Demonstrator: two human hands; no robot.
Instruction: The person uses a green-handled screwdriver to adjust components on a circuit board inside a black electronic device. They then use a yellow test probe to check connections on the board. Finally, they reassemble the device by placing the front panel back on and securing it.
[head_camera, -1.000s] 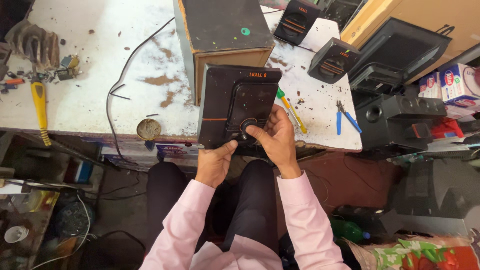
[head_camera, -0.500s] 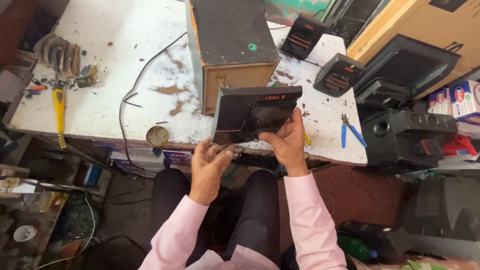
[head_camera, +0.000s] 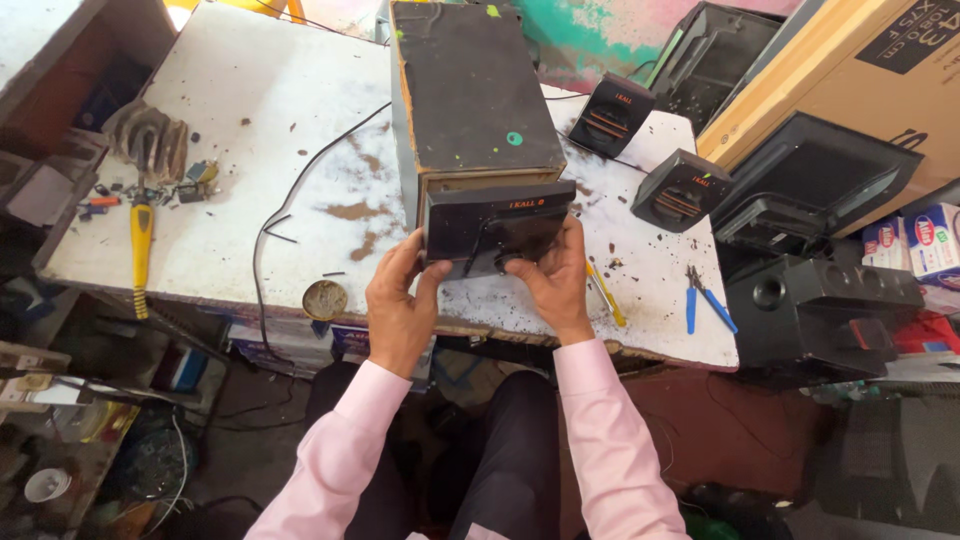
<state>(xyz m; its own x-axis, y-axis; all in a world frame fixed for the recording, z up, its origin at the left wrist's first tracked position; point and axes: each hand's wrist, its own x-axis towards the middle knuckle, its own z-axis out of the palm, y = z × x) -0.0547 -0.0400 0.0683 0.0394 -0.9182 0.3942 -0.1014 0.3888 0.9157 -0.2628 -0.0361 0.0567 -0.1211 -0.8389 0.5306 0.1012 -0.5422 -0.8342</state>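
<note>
Black speaker panel, pink sleeves, yellow screwdriver, blue pliers

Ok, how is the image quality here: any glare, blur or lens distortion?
Head view: sharp on both hands, left hand, right hand, and the black panel they hold; bright daylight washes out the white workbench top-left; wide-angle lens bows the edges; the floor below sits in shadow.

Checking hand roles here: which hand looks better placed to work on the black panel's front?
Probably the right hand: its fingers reach onto the black panel's face, while the left hand only grips the left edge.
</note>
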